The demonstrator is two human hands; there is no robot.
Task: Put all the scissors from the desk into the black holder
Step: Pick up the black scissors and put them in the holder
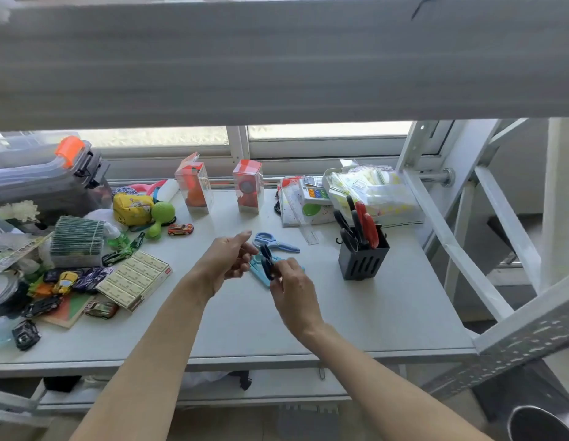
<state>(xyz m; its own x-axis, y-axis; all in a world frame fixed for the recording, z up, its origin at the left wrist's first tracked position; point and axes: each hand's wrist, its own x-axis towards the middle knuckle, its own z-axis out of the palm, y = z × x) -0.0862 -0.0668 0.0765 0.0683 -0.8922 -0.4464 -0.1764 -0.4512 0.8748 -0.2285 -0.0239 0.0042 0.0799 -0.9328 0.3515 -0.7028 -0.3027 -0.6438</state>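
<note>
Dark-handled scissors [266,261] hang just above the bench [356,313], pinched near their lower handle loop by the right hand [289,281], whose fingers curl round them. The left hand [227,261] sits just to the left of them, fingers loosely bent, fingertips close to or touching the upper loop; I cannot tell whether it truly holds them. Directly beneath both hands lie light blue scissors [260,275], and just beyond the left hand's fingertips lies another pair with blue handles [272,241], both flat on the bench and not yet put away. The black holder [362,257] stands well to the right of the right hand and slightly farther away, already carrying several black-handled scissors [348,230] and a red-handled pair [367,222], handles up. To do this step well, I judge the right hand should take the whole weight, turn the blades downward with them closed, and carry the pair across high enough to clear the handles already standing there. Aiming for a free gap in the holder, likely the near side, should keep the points from catching on the other handles or tipping the holder.
</note>
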